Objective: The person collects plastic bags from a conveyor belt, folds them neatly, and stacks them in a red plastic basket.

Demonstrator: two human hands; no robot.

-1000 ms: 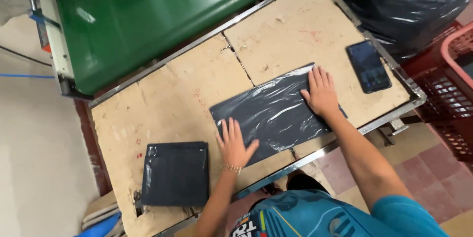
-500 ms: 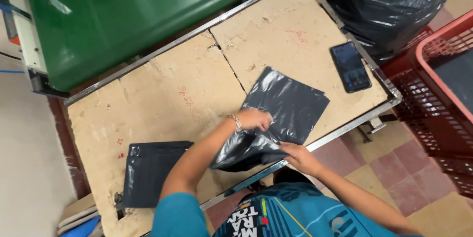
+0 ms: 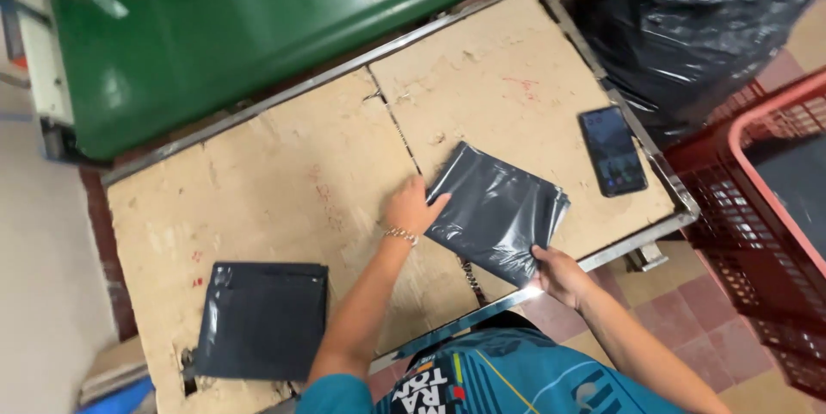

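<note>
A dark grey plastic mailer bag [image 3: 497, 212], folded over into a rough square, lies on the worn wooden table top [image 3: 284, 182]. My left hand [image 3: 413, 207] presses flat on the bag's left corner, a bracelet on the wrist. My right hand [image 3: 557, 274] pinches the bag's near corner at the table's front edge. A second dark folded bag [image 3: 262, 319] lies at the table's near left, away from both hands.
A black smartphone [image 3: 613, 150] lies near the table's right edge. A green machine [image 3: 258, 27] stands behind the table. A large black plastic sack [image 3: 697, 27] sits at the far right above a red plastic crate [image 3: 766, 207]. The table has a metal frame [image 3: 637, 242].
The bag lay spread flat under both palms a second ago. It has since been folded in half, and my hands now hold its left and near corners.
</note>
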